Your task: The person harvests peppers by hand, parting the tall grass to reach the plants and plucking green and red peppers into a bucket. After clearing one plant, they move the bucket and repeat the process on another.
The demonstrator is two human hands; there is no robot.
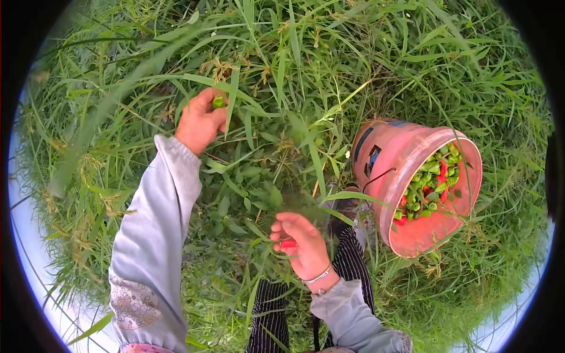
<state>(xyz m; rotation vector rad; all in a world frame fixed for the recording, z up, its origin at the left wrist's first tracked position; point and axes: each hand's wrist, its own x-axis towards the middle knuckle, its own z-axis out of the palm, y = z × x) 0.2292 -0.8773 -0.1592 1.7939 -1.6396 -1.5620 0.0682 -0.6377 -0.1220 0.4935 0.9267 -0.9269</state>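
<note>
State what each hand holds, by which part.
Left hand: a green pepper, at the fingertips. Right hand: a red pepper, within curled fingers. Gripped part unclear on both.

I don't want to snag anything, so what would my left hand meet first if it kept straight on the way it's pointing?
Probably the grass blade just beyond the fingertips of your left hand, which holds a green pepper; depth is unclear from one view.
</note>
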